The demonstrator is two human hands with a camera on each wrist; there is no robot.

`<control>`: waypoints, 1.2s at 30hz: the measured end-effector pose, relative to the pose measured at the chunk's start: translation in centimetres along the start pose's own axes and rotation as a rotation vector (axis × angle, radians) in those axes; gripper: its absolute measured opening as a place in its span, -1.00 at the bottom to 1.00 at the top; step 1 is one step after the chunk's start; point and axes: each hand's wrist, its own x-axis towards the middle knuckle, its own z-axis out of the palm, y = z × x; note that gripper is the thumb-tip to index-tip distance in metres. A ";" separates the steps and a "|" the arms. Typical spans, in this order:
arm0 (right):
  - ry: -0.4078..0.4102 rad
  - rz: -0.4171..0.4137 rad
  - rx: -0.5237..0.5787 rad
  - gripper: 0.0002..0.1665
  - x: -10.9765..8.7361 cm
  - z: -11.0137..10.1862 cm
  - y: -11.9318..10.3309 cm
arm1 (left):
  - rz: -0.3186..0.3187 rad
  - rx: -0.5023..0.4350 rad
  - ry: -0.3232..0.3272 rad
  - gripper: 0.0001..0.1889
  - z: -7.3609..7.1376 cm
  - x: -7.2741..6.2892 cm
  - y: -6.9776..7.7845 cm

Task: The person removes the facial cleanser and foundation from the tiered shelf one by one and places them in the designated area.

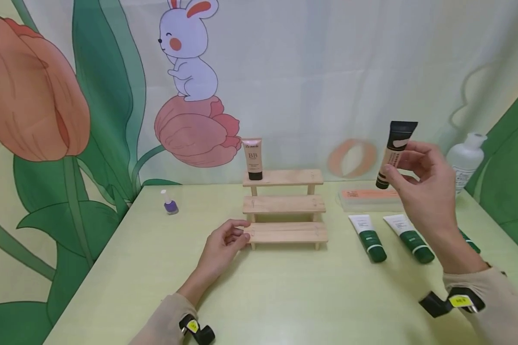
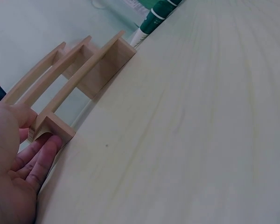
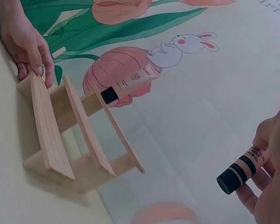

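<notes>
In the head view my right hand pinches a beige cosmetic tube with black ends. The tube is raised, its black cap pointing down. My left hand grips the left end of the lowest step of a three-step wooden display stand. The left wrist view shows the thumb over that step and fingers at its side support. On the stand's top step, at the left, a pink BB cream tube stands upright on its black cap. In the right wrist view the beige tube is well apart from the stand.
Two green-and-white tubes lie right of the stand; another green tube is partly hidden by my right arm. Behind them are a flat clear case and a white bottle. A purple nail polish bottle stands at left.
</notes>
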 end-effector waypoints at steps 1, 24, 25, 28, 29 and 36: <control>0.009 0.000 -0.002 -0.41 -0.1 -0.6 0.1 | -0.002 0.002 0.002 -0.72 0.0 0.0 0.0; 0.102 0.172 -0.155 -0.38 -5.5 -9.6 4.9 | 0.003 -0.023 -0.007 -0.72 0.0 0.1 -0.1; 0.100 0.178 -0.151 -0.38 -5.8 -9.8 5.2 | 0.004 -0.020 -0.006 -0.72 0.0 0.1 0.0; 0.092 0.200 -0.159 -0.40 -6.9 -10.3 6.2 | 0.007 -0.016 -0.002 -0.71 0.0 0.1 0.1; 0.098 0.211 -0.160 -0.40 -7.2 -10.4 6.5 | 0.006 -0.015 0.000 -0.72 0.0 0.1 0.1; 0.114 0.230 -0.173 -0.41 -9.6 -11.1 8.4 | -0.004 0.000 0.008 -0.73 0.0 0.2 0.0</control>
